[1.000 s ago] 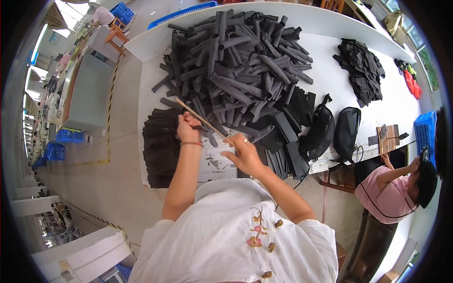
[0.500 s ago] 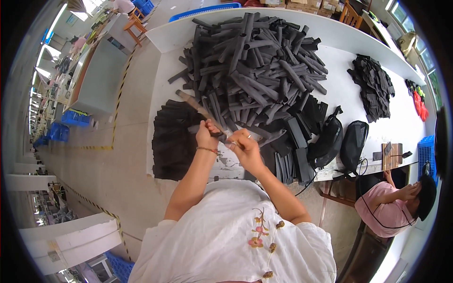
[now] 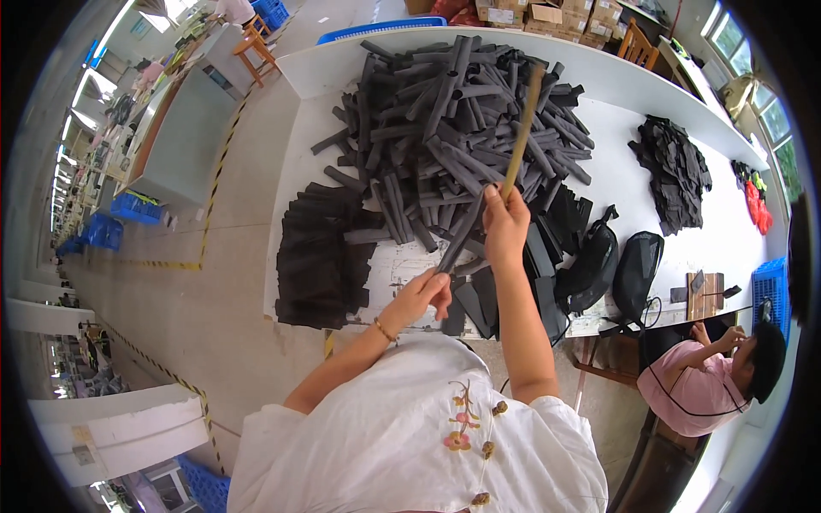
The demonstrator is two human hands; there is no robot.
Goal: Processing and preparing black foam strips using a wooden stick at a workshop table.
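My right hand [image 3: 506,224] is wrapped round a long wooden stick [image 3: 523,128], which slants up over the far pile. Nearer to me, my left hand [image 3: 419,301] grips the lower end of a dark grey fabric tube [image 3: 460,236]. The tube's upper end reaches the thumb of my right hand; whether that thumb also pinches it I cannot tell. Beyond both hands rises a large heap of similar grey tubes [image 3: 410,120]. Flat black fabric pieces [image 3: 318,256] lie stacked and overlapping to the left of my left hand.
Two black pouches [image 3: 640,267] and flat dark strips [image 3: 539,274] lie to the right. Farther right is a pile of black pieces [image 3: 671,171]. A raised white board [image 3: 342,61] edges the table's far side. A person in pink [image 3: 693,380] sits at the right, near a blue crate [image 3: 770,286].
The stick has swung from pointing far left to pointing far right and is now in my right hand. My left hand has moved nearer to me, and my right hand farther away and rightward.
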